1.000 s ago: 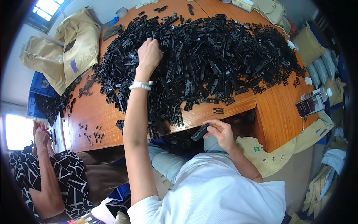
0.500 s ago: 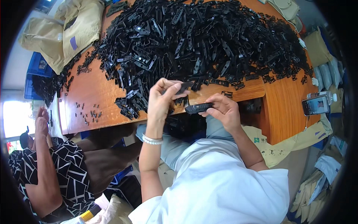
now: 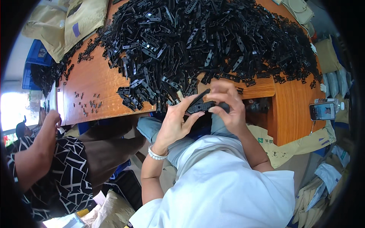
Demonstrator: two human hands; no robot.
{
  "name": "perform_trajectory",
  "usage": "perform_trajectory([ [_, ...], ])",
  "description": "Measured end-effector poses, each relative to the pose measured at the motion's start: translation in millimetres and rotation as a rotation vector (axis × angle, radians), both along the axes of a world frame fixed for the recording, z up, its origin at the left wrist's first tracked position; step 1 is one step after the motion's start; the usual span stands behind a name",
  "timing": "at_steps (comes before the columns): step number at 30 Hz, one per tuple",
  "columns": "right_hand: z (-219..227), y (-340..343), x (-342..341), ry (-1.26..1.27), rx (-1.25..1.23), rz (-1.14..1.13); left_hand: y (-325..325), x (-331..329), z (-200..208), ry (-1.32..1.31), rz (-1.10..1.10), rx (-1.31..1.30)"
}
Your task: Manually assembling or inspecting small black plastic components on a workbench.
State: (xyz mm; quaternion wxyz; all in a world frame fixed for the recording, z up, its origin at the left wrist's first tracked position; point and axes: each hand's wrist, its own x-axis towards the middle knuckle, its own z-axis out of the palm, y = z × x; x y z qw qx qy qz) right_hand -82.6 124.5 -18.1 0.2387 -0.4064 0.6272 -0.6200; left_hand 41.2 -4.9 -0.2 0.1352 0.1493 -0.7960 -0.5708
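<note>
wooden table, bearing a broad heap of black plastic strips within easy reach. phone parked aside at the right edge. left hand and right hand raised off the lap, both pinching two strips between them, ends brought together as if for joining.

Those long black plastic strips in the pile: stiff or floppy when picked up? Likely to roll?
The black strip between the left hand and right hand stays straight, so probably stiff. Flat and slotted, unlikely to roll. In the pile they interlock, so may snag.
</note>
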Motion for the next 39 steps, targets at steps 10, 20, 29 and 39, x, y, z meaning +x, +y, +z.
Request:
perform_trajectory([
  [10, -10, -2, -4, 0.157, 0.029, 0.088, 2, 9, -20, 0.077, -0.021, -0.077],
  [20, -15, 2, 1, 0.042, 0.121, 0.294, 0, 36, -40, -0.025, -0.027, 0.114],
  [29, -34, 7, 14, -0.061, 0.281, 0.293, -134, 84, -69, -0.089, 0.841, -0.374],
  [39, -29, 28, 2, -0.036, 0.437, 0.204, -226, 34, -88, -0.515, 0.619, -0.687],
])
